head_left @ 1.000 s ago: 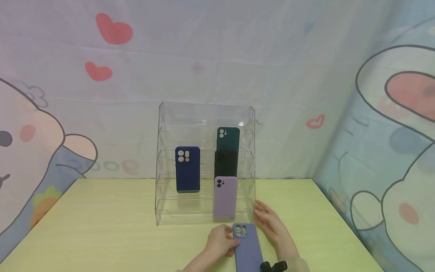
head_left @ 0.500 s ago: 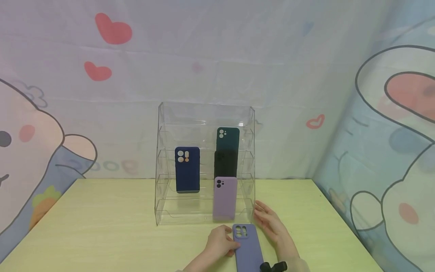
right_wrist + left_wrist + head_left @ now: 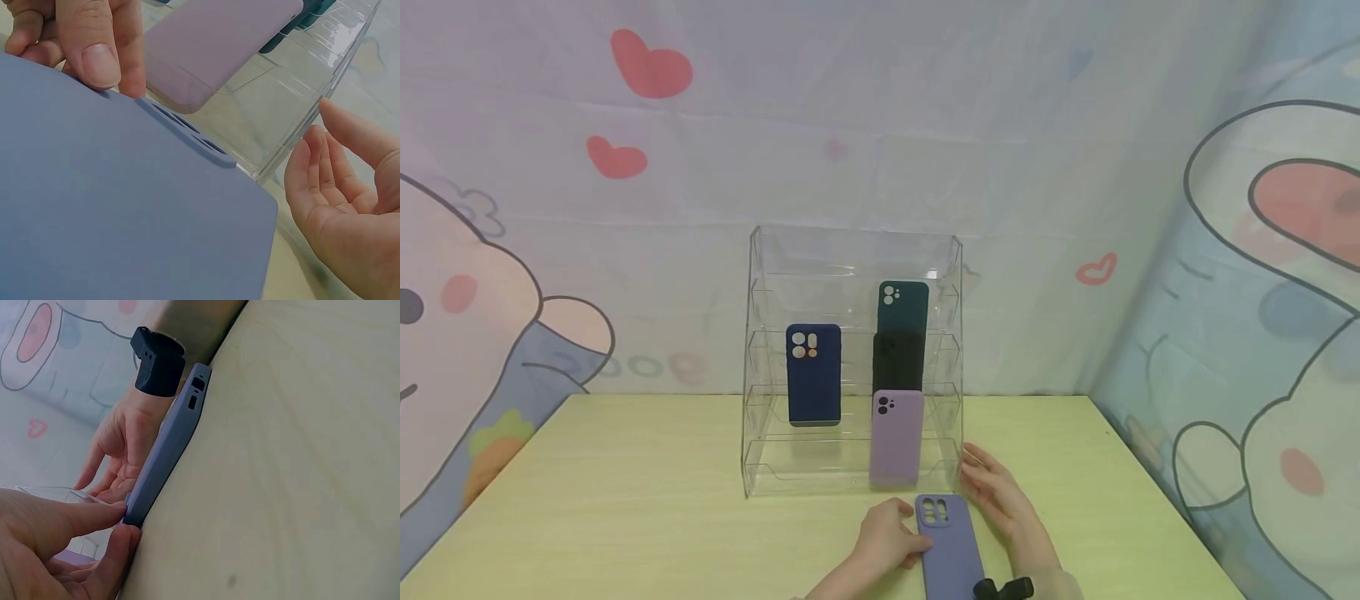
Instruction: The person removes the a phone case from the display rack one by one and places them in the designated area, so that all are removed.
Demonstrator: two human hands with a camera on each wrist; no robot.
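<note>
A bluish-purple phone case [image 3: 952,550] lies in front of the clear tiered rack [image 3: 808,482], its camera cutouts toward the rack. Thumb and fingers of my left hand [image 3: 883,533] pinch its left edge near the camera end; the left wrist view shows the case's thin side with port holes [image 3: 192,400]. My right hand [image 3: 1000,496] rests at the rack's lower right side. In the right wrist view its thumb [image 3: 353,131] touches the clear edge and the other fingers are loosely bent beside it.
The rack holds a navy case [image 3: 814,375] on the left. On its right side stand a dark green case [image 3: 904,307], a black case [image 3: 898,362] and a lilac case [image 3: 897,442], one tier below another. A patterned cloth [image 3: 1030,167] hangs behind the pale wooden table [image 3: 625,492].
The bluish-purple case has shifted very slightly to the right with my left hand. My right hand stays at the rack's side, and the cases in the rack are unmoved.
</note>
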